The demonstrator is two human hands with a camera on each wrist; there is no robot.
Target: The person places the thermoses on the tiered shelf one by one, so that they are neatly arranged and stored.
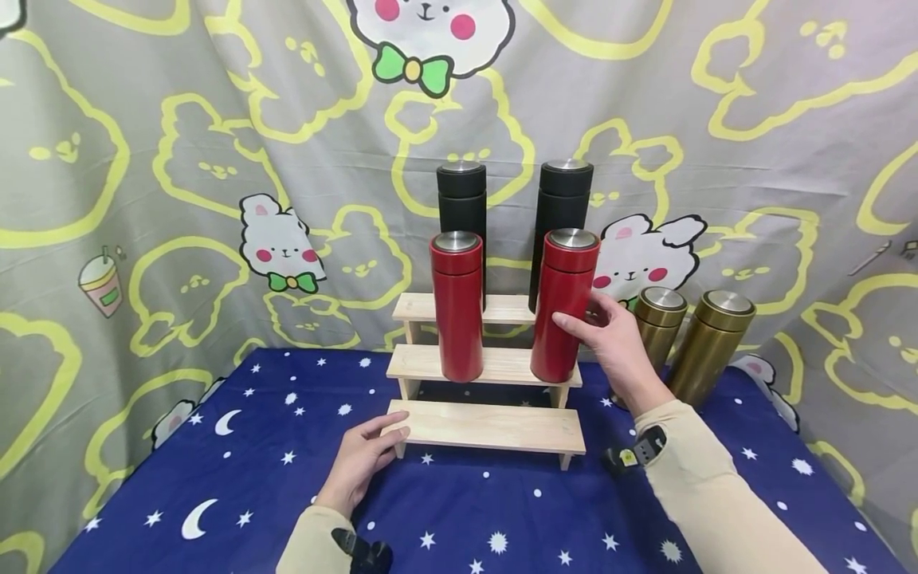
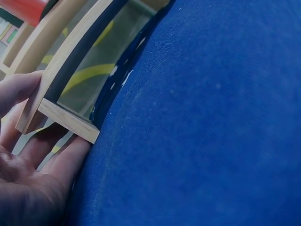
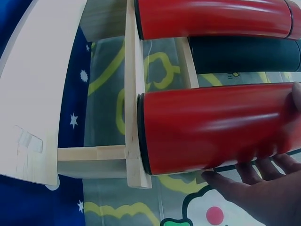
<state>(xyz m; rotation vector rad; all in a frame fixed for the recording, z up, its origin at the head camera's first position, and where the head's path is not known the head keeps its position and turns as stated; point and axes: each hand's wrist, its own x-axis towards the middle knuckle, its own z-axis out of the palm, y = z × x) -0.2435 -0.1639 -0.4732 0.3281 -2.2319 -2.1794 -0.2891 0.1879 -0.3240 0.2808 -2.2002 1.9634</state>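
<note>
My right hand (image 1: 618, 341) holds the right-hand red thermos bottle (image 1: 562, 319), thumb across its front and fingers at its far side. That bottle stands upright on the middle step of a three-step wooden stand (image 1: 495, 426); in the right wrist view its dark base (image 3: 144, 136) meets the board. Beside it on the same step is another red thermos bottle (image 1: 459, 319). My left hand (image 1: 362, 458) grips the left end of the lowest step. In the left wrist view, the thumb touches the board (image 2: 61, 66) and the fingers lie by its leg (image 2: 68, 120).
Two black thermos bottles (image 1: 461, 195) (image 1: 565, 195) stand on the top step, partly hidden by the red ones. Two gold thermos bottles (image 1: 660, 319) (image 1: 713, 343) stand on the right, behind my right forearm. A blue starry cloth (image 1: 287, 494) covers the table; a patterned curtain (image 1: 344, 175) hangs behind.
</note>
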